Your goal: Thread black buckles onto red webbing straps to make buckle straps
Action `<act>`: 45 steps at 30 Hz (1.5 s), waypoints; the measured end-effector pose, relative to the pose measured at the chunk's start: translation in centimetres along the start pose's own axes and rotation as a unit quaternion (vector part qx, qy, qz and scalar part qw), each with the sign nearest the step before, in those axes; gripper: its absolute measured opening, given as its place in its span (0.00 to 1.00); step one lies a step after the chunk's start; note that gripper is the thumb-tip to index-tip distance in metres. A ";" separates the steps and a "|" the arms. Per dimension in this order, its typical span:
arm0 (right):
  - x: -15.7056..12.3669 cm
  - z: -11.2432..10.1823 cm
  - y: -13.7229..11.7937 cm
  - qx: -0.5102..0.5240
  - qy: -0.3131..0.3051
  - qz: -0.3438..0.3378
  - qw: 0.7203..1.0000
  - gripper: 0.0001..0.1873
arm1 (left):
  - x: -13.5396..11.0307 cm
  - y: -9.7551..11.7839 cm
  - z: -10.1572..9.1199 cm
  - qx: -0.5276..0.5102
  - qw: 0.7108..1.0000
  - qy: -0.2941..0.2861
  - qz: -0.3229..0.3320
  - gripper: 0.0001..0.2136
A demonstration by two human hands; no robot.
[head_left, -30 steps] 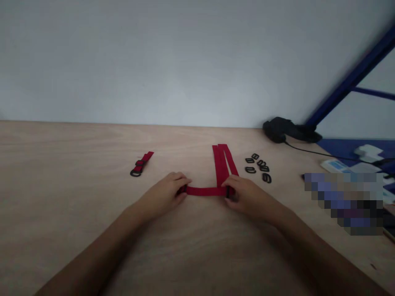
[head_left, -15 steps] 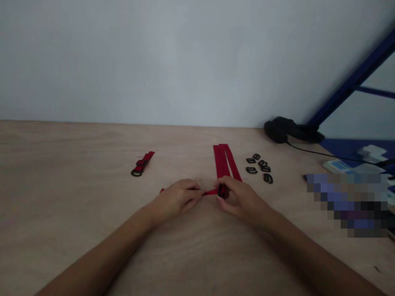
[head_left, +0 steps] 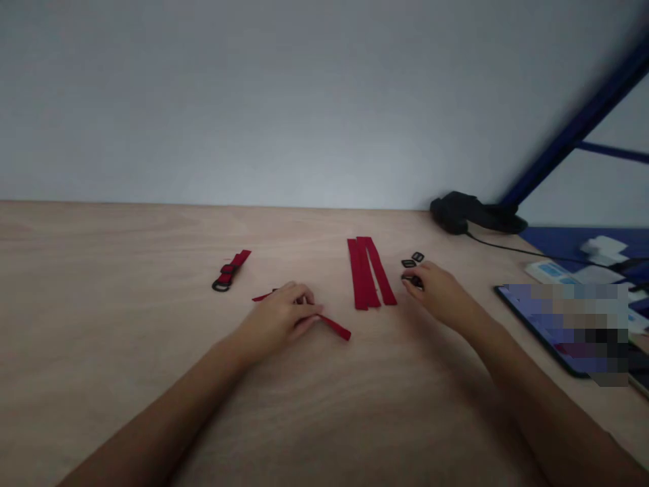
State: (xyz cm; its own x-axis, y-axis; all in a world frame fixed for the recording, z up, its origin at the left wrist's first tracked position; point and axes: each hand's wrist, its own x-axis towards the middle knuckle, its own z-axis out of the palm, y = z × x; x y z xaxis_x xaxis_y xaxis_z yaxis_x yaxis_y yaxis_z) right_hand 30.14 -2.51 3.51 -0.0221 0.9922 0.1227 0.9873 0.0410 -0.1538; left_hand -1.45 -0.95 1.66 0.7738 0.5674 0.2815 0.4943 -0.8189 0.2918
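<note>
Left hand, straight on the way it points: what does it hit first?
Past the red strap running through its fingers, the left hand would probably meet the stack of red webbing strips first. Depth is hard to judge from this head view.

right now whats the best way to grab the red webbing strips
Pinch the red webbing strips at their far end with the right hand, coming from the right: they bunch together there, while the near ends splay, so one pinch should catch all.
</note>
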 end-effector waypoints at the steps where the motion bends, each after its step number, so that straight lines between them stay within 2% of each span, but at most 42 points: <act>1: 0.3 0.0 1.0 -0.019 0.003 0.026 0.999 0.13 | 0.0 0.3 0.0 -0.013 1.000 -0.012 0.007 0.11; 3: 0.7 0.1 3.0 -0.048 0.001 0.054 0.997 0.14 | -0.1 0.6 -0.1 -0.044 0.998 -0.023 0.023 0.12; 5: 0.9 0.0 4.6 -0.066 0.001 0.077 0.995 0.11 | -0.2 0.7 -0.6 -0.057 0.998 -0.008 0.024 0.13; 9: 1.3 0.0 6.5 -0.076 0.009 0.101 0.992 0.12 | -0.6 -0.1 -1.8 0.001 0.999 0.037 -0.033 0.17; 13: 1.6 0.0 6.3 -0.063 0.015 0.089 0.994 0.13 | -1.1 -1.4 -2.4 -0.016 0.996 -0.037 -0.079 0.13; 16: 1.7 0.4 5.3 -0.037 0.051 0.069 0.996 0.16 | -1.3 -1.7 -2.7 -0.052 0.992 -0.078 -0.084 0.09; 20: 2.0 1.4 4.6 -0.018 0.077 0.048 0.996 0.17 | -1.3 -1.4 -3.0 -0.080 0.992 -0.074 -0.068 0.10; 25: 2.1 1.6 4.4 -0.009 0.095 0.053 0.994 0.19 | -1.6 -1.9 -2.9 -0.034 0.995 -0.039 -0.080 0.18; 28: 1.7 1.0 2.8 0.028 0.125 0.019 0.992 0.16 | -1.7 -2.4 -2.6 -0.030 0.992 -0.069 -0.102 0.13; 31: 0.6 0.6 -0.2 0.091 0.127 -0.065 0.986 0.12 | -1.5 -2.4 -2.5 -0.048 0.989 -0.093 -0.105 0.09; 35: -1.5 0.8 -4.8 0.181 0.105 -0.181 0.961 0.07 | -1.0 -1.5 -2.1 -0.085 0.991 -0.058 -0.092 0.09; 38: -3.0 1.2 -7.5 0.222 0.085 -0.249 0.939 0.08 | -0.5 -0.4 -1.5 -0.112 0.989 -0.042 -0.084 0.10; 41: -3.8 1.7 -9.0 0.233 0.074 -0.276 0.929 0.09 | -0.1 0.8 -0.9 -0.139 0.988 -0.024 -0.056 0.11; 45: -4.1 2.2 -9.6 0.256 0.038 -0.282 0.924 0.09 | 0.3 2.1 -0.3 -0.167 0.985 -0.019 -0.039 0.11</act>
State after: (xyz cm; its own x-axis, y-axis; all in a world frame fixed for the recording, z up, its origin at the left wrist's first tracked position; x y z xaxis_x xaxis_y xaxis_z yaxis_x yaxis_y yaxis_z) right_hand 20.39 -6.72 2.35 -0.4802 0.7855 0.3903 0.6179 0.6188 -0.4852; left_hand -0.30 -2.45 2.64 0.7560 0.6189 0.2132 0.3999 -0.6945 0.5981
